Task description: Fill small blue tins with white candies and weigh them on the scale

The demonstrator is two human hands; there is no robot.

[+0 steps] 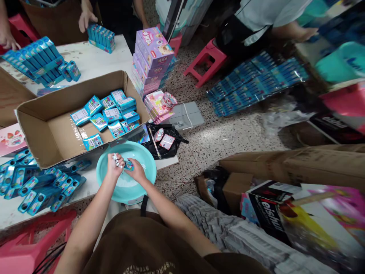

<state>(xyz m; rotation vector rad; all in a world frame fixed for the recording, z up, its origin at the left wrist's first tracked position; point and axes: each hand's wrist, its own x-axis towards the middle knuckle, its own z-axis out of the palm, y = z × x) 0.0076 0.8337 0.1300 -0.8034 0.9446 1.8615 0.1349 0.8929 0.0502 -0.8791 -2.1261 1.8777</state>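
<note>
Over a turquoise basin point(148, 167) my two hands are close together. Small white round pieces, like candies point(117, 160), fill my left hand point(114, 167), whose fingers are curled around them. My right hand point(136, 171) grips a small blue box point(129, 165) just beside them; whether its end is open I cannot make out. White material lies in the bottom of the basin. Behind the basin stands a cardboard carton point(57, 140) with several blue printed boxes point(112, 114) lying loose in it.
Many blue boxes with round holes point(42, 186) are heaped at left on the white table point(94, 186). Purple boxes point(154, 53) are stacked behind the carton. Co-workers' hands point(87, 19) handle blue boxes across the table. Red stools point(207, 62) and cartons point(296, 167) stand around.
</note>
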